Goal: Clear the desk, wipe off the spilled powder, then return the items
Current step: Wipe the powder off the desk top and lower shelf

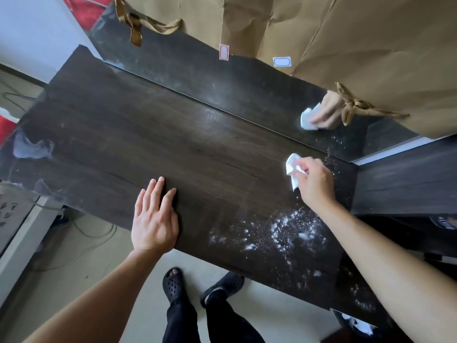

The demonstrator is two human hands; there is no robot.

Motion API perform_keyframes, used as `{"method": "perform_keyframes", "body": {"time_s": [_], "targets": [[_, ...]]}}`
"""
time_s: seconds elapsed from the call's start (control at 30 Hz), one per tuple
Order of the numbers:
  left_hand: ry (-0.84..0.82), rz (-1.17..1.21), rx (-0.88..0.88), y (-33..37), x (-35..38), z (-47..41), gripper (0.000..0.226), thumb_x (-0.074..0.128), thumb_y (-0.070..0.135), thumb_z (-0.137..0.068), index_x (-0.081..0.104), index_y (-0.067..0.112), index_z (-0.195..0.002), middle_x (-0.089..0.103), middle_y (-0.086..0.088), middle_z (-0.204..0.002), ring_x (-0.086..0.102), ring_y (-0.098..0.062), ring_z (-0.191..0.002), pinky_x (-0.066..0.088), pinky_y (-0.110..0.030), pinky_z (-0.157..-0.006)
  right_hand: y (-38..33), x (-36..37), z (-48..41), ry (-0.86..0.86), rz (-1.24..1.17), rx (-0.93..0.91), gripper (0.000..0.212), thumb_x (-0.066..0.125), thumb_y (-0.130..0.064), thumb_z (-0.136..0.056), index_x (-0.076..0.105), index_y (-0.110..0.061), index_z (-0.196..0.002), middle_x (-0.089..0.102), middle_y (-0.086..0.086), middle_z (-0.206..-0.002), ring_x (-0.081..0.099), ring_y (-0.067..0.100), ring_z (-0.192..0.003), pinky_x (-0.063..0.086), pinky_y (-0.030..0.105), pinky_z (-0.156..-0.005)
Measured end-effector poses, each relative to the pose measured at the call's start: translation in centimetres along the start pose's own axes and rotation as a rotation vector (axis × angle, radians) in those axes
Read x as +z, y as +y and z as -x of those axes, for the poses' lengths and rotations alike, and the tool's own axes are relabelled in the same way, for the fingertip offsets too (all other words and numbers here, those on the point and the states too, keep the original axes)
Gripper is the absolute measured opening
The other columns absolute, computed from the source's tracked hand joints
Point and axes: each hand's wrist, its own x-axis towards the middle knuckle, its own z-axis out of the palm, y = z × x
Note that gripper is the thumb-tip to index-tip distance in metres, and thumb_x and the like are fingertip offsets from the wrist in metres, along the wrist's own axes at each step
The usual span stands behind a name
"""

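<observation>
Wiping step: right hand (314, 179) pinches a crumpled white tissue (291, 167) at right, left hand (154, 216) flat on the dark wood-grain surface (148, 134). Spilled white powder (289, 231) at lower right probably needs sweeping next.

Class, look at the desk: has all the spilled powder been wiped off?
No: white powder lies on the desk near its front edge, nearer the person than the right hand, which grips the tissue.
</observation>
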Motion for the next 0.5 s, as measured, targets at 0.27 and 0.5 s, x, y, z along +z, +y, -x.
{"method": "perform_keyframes", "body": {"time_s": [0.27,0.5], "targets": [[0.015,-0.003,0.001,0.0,0.0,0.1,0.050,0.035,0.023,-0.085,0.057,0.002,-0.125,0.040,-0.022,-0.146,0.031,-0.037,-0.139,0.022,-0.049,-0.115,-7.3,3.7,5.3,-0.157,0.020,-0.299,0.028,0.059,0.001,-0.072,0.062,-0.023,-0.086,0.050,0.009,-0.084,0.048,0.026,-0.074,0.041,0.030,-0.062],[0.030,0.004,0.007,-0.2,0.0,0.0,0.049,0.035,0.022,-0.085,0.058,0.002,-0.125,0.041,-0.022,-0.145,0.032,-0.037,-0.138,0.022,-0.049,-0.115,-6.9,1.4,9.6,-0.553,0.014,-0.517,0.021,0.057,-0.006,-0.081,0.066,-0.025,-0.085,0.050,0.004,-0.082,0.052,0.025,-0.076,0.043,0.030,-0.064]]}}
